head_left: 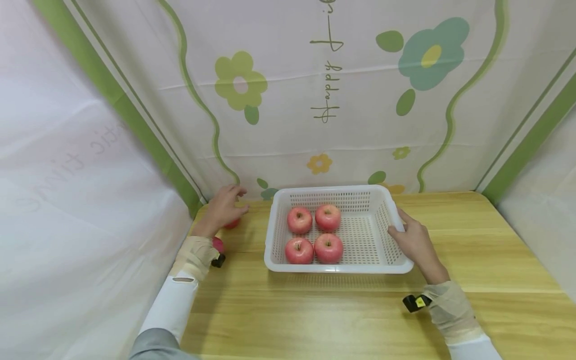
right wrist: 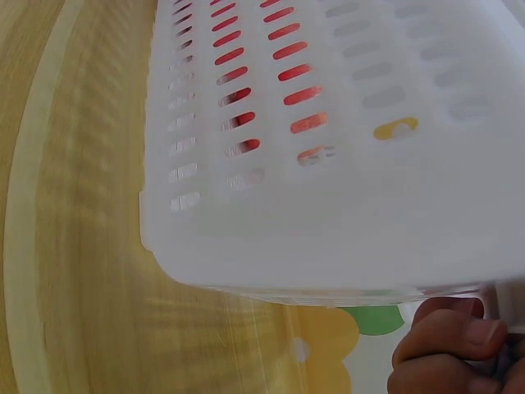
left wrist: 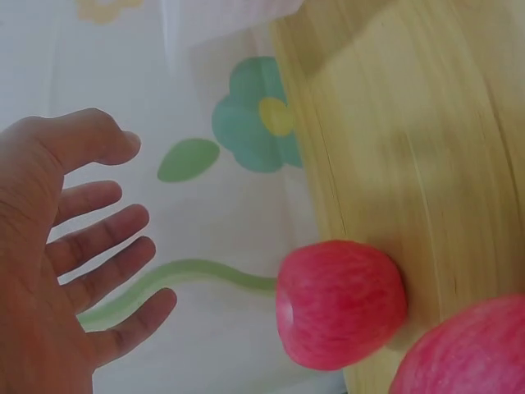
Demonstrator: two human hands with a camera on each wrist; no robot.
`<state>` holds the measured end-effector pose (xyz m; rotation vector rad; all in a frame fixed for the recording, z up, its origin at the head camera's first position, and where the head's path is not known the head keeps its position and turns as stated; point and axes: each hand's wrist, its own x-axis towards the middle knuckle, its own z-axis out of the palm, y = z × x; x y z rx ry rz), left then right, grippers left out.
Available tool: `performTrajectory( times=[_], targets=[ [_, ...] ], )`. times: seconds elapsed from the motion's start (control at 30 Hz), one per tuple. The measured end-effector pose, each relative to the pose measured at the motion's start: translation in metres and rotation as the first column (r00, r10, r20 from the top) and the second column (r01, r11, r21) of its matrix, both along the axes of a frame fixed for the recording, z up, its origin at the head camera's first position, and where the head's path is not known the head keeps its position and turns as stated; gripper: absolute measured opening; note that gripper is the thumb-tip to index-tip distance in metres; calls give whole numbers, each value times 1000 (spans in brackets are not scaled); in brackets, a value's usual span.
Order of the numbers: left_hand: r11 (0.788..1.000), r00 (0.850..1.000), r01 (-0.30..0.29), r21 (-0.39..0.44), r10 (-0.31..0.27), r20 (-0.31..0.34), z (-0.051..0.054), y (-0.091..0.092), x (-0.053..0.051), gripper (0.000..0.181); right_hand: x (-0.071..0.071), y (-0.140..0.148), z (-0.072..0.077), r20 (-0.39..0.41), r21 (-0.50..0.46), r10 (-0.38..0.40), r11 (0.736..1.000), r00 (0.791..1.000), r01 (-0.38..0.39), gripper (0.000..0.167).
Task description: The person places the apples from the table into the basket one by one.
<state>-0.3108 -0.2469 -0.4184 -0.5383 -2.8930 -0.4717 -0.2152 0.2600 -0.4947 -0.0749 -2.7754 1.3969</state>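
A white plastic basket [head_left: 333,268] with slotted walls holds several red apples [head_left: 328,248] grouped in its left half. My right hand [head_left: 416,242] grips the basket's right end, thumb over the rim; in the right wrist view its curled fingers [right wrist: 447,349] show beside the basket wall [right wrist: 328,222]. Left of the basket, my left hand [head_left: 222,207] hovers with fingers spread and nothing in them. Below it, an apple [head_left: 232,224] is partly hidden by the hand, and another apple [head_left: 218,244] lies near the wrist. The left wrist view shows a gap between the hand [left wrist: 49,271] and the nearer apple [left wrist: 340,304].
The wooden table [head_left: 324,320] ends at a flower-printed cloth [head_left: 279,125] behind the basket. White cloth walls with green bands stand at left and right. Each wrist carries a small black camera [head_left: 416,302].
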Motion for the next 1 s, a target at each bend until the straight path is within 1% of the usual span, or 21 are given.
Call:
performTrajectory(
  times=[0.13, 0.27, 0.57, 0.8, 1.0],
  targets=[
    [1000, 1000, -13, 12, 13, -11, -1, -7, -2, 49, 0, 0, 0, -4, -3, -1, 1000, 1000, 0, 73],
    [1000, 1000, -11, 11, 11, -23, -6, -15, -6, 50, 0, -1, 0, 2, -3, -4, 1000, 1000, 4, 74],
    [997, 996, -77, 24, 76, 47, -15, -25, -8, 55, 1, 0, 1, 4, 4, -3, 1000, 1000, 3, 73],
    [994, 993, -105, 7, 104, 51, -25, -31, -12, 55, 0, 0, 0, 2, 12, -6, 1000, 1000, 6, 73],
    [990, 988, -139, 2, 138, 70, -31, -35, -13, 55, 0, 0, 0, 6, 11, -3, 1000, 1000, 3, 73]
  ],
)
